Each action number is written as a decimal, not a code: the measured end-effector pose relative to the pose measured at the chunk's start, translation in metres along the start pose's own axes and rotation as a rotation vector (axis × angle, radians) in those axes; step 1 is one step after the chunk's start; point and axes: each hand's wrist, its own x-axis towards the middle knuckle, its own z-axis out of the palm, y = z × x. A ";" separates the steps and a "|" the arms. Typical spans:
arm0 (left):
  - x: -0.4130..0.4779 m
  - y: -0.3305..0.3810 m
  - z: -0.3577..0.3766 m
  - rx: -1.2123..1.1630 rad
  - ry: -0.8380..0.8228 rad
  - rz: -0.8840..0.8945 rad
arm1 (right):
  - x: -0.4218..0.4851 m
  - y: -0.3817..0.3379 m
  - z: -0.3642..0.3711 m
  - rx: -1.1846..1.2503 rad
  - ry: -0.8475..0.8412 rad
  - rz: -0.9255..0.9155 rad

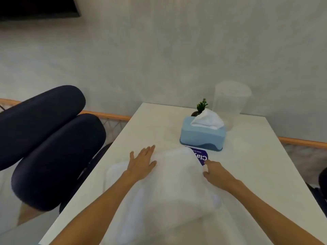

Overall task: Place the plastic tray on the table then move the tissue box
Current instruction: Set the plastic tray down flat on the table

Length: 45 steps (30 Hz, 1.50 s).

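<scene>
Plastic tray (pixel 169 183) blurry, apparently down on tabletop (pixel 247 156) or nearly, so step one looks about done. Left hand (pixel 141 160) flat, fingers spread, at tray's far left corner. Right hand (pixel 215 171) pinching tray's right edge. Tissue box (pixel 202 134) untouched just beyond tray, move pending.

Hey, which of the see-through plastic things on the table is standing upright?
The clear tub at the table's far edge, behind the blue tissue box, stands upright. The plastic tray lies low between both hands at the near side.
</scene>
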 end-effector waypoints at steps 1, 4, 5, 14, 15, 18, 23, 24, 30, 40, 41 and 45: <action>-0.002 -0.006 -0.002 -0.018 -0.015 -0.039 | 0.002 0.001 0.004 0.004 0.015 0.022; -0.003 -0.027 0.005 -0.035 -0.035 -0.092 | 0.001 -0.001 0.009 0.011 0.038 0.081; -0.003 -0.032 0.008 -0.024 -0.028 -0.088 | 0.002 -0.001 0.011 0.010 0.047 0.100; 0.009 -0.062 0.015 -0.135 0.157 -0.082 | 0.004 -0.004 0.016 0.103 0.126 0.138; 0.008 -0.064 0.014 -0.145 0.171 -0.090 | 0.003 -0.004 0.016 0.106 0.121 0.152; 0.003 -0.076 0.016 -0.171 0.199 -0.108 | -0.003 -0.005 0.017 0.107 0.082 0.222; -0.013 -0.106 0.019 -0.243 0.243 -0.192 | -0.021 -0.013 0.025 0.231 0.143 0.362; -0.017 -0.112 0.019 -0.264 0.261 -0.217 | -0.025 -0.019 0.028 0.303 0.155 0.400; -0.039 -0.133 0.021 -0.307 0.309 -0.337 | -0.038 -0.082 0.056 0.649 0.102 0.477; -0.036 -0.154 0.003 -0.403 0.281 -0.459 | 0.018 -0.136 0.061 0.427 0.171 0.318; -0.034 -0.156 0.001 -0.414 0.278 -0.464 | 0.024 -0.138 0.059 0.410 0.169 0.311; -0.023 -0.160 -0.004 -0.455 0.275 -0.483 | 0.042 -0.150 0.051 0.379 0.159 0.318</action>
